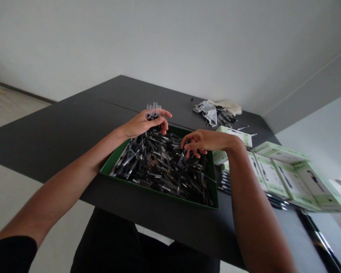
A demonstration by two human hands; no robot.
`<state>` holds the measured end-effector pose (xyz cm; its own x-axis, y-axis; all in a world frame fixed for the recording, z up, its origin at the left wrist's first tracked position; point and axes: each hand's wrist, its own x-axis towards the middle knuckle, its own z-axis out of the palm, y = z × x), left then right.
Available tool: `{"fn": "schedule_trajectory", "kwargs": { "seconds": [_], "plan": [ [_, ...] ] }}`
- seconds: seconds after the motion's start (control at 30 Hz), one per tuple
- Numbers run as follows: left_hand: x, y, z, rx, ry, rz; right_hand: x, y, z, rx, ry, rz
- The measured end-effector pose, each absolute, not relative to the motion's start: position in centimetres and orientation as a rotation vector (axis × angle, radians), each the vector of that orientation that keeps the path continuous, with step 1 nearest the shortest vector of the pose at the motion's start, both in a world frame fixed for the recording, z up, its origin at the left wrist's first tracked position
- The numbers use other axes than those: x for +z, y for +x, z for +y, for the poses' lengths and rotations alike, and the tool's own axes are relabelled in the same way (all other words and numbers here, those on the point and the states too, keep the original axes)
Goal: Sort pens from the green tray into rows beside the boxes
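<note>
My left hand point(155, 120), over the far-left part of the green tray point(159, 191), is closed around several clear tubes point(153, 110); their lower ends are hidden. My right hand point(197, 142), over the tray's right side, is partly curled; pens point(161, 159) blur at its fingertips, hold unclear. Right of the tray, my forearm partly covers green-white boxes point(275, 174) on the bench point(59, 132).
</note>
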<state>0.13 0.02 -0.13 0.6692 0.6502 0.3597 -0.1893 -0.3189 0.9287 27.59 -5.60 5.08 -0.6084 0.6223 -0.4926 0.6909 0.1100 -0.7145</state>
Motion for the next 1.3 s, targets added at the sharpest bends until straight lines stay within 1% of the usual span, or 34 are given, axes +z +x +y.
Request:
{"fn": "schedule_trajectory", "kwargs": {
  "seconds": [0.27,0.53,1.03,1.3],
  "plan": [
    [-0.1,0.1,-0.1,0.884,1.707,0.374,3.6,28.5,-4.8,-1.756,1.316,2.165],
    [0.0,0.2,-0.1,0.884,1.692,0.375,2.5,29.3,-4.2,-1.895,1.217,2.222],
    [-0.2,0.2,0.0,0.883,1.679,0.388,2.5,29.8,-4.3,-2.099,1.109,2.331],
    [-0.1,0.2,-0.1,0.883,1.68,0.387,3.1,29.7,-5.0,-2.218,1.176,2.356]
  ]
}}
